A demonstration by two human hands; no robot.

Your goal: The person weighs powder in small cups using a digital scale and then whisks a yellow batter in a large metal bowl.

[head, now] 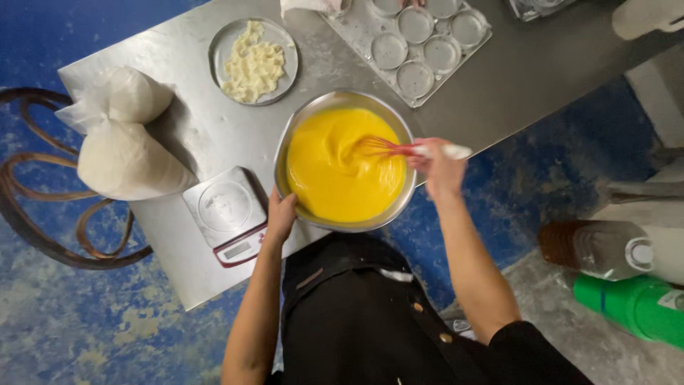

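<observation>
A steel mixing bowl (299,121) full of smooth yellow batter (335,171) stands at the near edge of a steel table (513,71). My left hand (280,216) grips the bowl's near-left rim. My right hand (440,170) holds the white handle of a red whisk (388,148), whose wires are dipped in the batter on the right side.
A small kitchen scale (226,212) sits left of the bowl. Two tied plastic bags of white powder (125,146) lie at the table's left end. A round plate of pale chunks (254,63) and a tray of round moulds (417,43) sit farther back. Bottles (627,285) lie on the floor at right.
</observation>
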